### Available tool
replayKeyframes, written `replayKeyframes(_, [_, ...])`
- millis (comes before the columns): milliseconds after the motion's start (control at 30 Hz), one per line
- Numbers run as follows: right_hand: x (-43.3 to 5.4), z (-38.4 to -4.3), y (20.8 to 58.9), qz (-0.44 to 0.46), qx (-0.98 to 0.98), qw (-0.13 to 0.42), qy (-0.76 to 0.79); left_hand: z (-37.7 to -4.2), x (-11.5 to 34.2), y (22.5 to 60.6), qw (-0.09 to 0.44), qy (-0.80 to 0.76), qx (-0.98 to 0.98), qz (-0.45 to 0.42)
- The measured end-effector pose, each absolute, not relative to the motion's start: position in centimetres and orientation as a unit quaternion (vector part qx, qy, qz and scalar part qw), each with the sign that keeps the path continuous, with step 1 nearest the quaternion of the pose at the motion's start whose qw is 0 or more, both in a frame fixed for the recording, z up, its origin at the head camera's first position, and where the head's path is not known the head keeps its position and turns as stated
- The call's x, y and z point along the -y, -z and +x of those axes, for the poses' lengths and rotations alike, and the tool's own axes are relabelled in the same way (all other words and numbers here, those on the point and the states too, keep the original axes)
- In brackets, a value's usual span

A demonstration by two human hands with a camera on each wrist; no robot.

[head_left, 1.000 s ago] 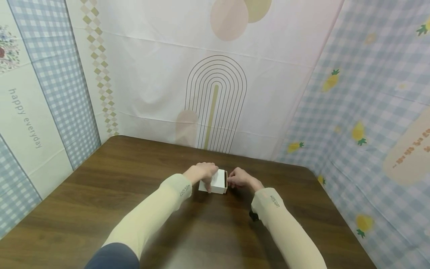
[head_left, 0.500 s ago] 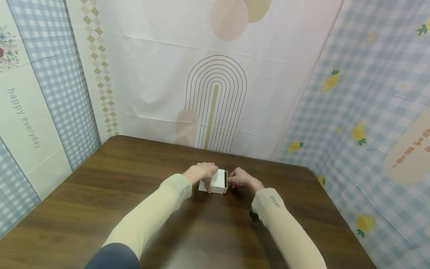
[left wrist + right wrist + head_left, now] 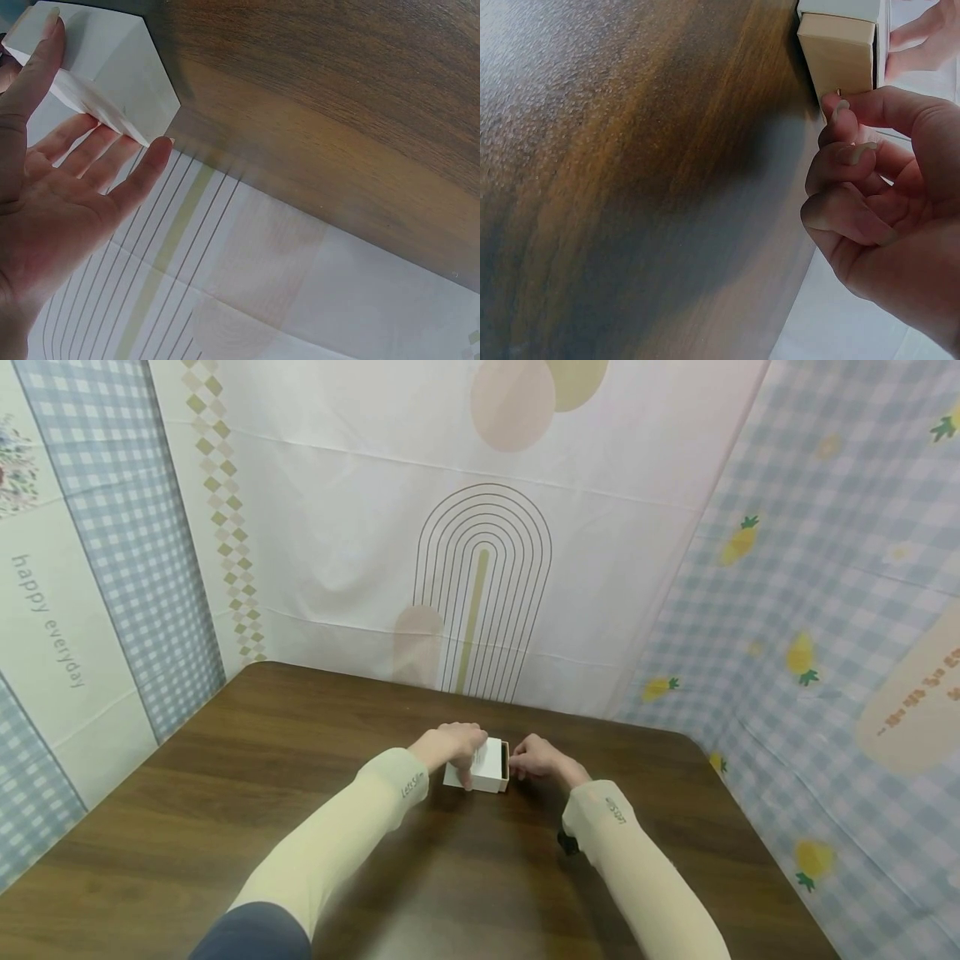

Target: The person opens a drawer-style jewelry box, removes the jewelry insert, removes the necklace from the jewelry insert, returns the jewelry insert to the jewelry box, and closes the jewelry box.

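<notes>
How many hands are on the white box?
2. The left hand grips the white box from above; the right hand pinches at the front of its tan drawer. No other hands show.

Box point(image 3: 124, 52) white, drawer front point(image 3: 836, 56) tan. Tabletop point(image 3: 225, 777) dark brown, wood-grained. Sleeves point(image 3: 337, 835) cream. Back cloth point(image 3: 337, 543) white, dark-lined arches point(image 3: 482, 593); right cloth point(image 3: 855, 593) blue-white check, yellow pineapples point(image 3: 800, 653).

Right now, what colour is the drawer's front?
The drawer front is light tan, clearest in right wrist view.
</notes>
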State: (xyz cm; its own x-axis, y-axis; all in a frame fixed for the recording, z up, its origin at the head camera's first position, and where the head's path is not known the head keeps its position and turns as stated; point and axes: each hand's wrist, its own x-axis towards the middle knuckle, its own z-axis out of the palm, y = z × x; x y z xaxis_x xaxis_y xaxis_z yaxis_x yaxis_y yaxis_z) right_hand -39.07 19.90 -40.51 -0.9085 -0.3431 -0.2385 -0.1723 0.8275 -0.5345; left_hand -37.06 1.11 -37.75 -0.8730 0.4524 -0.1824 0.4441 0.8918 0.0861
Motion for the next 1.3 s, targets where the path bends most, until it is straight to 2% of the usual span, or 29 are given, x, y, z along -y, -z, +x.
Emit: replayKeyframes(1300, [-20.05,-39.11,40.61,-0.122,-0.941,0.166,0.267,-36.84,-0.96,37.45,0.103,-0.020,-0.966,0.235])
